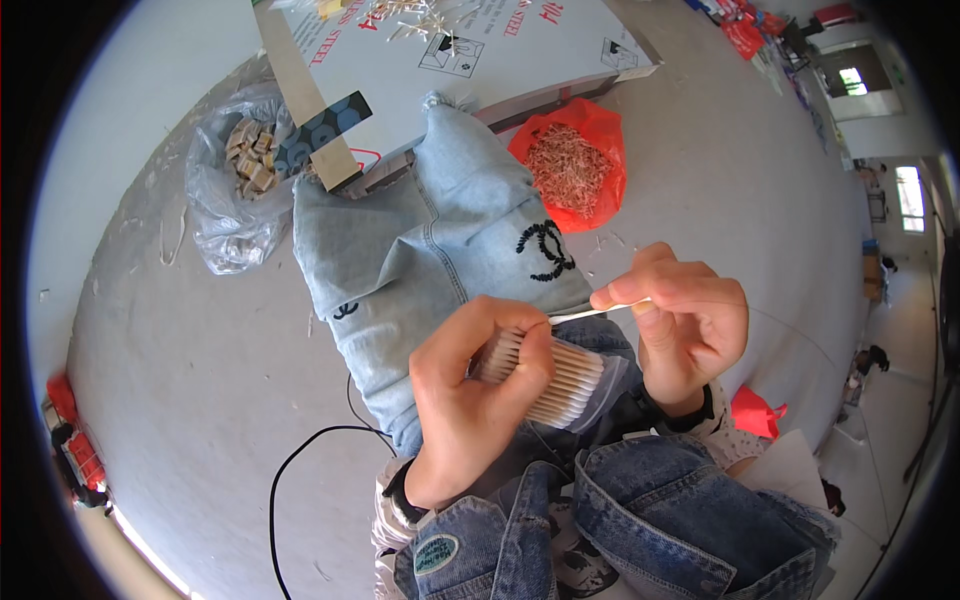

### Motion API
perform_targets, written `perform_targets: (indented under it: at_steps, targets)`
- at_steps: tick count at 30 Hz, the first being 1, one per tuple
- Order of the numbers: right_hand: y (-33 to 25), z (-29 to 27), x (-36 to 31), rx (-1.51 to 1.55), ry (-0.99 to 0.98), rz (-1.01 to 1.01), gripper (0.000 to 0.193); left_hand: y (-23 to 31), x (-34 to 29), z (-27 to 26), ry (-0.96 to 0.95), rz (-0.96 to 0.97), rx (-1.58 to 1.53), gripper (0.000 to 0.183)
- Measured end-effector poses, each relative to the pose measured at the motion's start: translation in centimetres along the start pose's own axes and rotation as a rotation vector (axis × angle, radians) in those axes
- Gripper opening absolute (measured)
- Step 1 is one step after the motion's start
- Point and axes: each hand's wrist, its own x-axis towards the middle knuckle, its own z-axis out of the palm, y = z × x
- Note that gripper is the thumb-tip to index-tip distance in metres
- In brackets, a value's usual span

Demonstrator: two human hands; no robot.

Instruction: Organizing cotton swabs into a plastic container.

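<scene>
My left hand [468, 395] is closed round a bundle of cotton swabs [568, 388] in a clear plastic bag [618, 388], held above my lap. The white tips line up in rows. My right hand [690, 325] pinches one cotton swab [600, 312] between thumb and forefinger. Its far end reaches to the left thumb and forefinger; whether they grip it, I cannot tell. Light-blue denim [390, 250] covers my legs beneath both hands.
Ahead, a table with a printed, film-covered top [540, 50] bears loose cotton swabs [415, 18]. A red bag [616, 150] full of swabs stands on the floor at its right, a clear bag [225, 235] of small packs at its left. A black cable [275, 490] curves across the floor.
</scene>
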Motion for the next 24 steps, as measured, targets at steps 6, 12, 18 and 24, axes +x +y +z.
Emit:
perform_targets:
  at_steps: [6, 12, 18, 24]
  targets:
    - [-0.4, 0.9, -0.1, 0.089, 0.049, 0.122, 0.018, -0.6, -0.1, -0.1, 0.041, -0.015, -0.013, 0.006]
    - [0.4, 0.3, -0.5, 0.487, 0.235, 0.664, 0.018, -0.7, -0.2, -0.2, 0.036, 0.067, -0.102, 0.007]
    - [0.8, 0.4, -0.7, 0.453, 0.245, 0.638, 0.017, -0.8, -0.1, 0.0, 0.036, -0.012, -0.161, 0.005]
    - [0.2, 0.5, -0.3, 0.241, 0.185, 0.382, 0.018, -1.0, 0.1, 0.0, 0.037, -0.002, -0.085, 0.005]
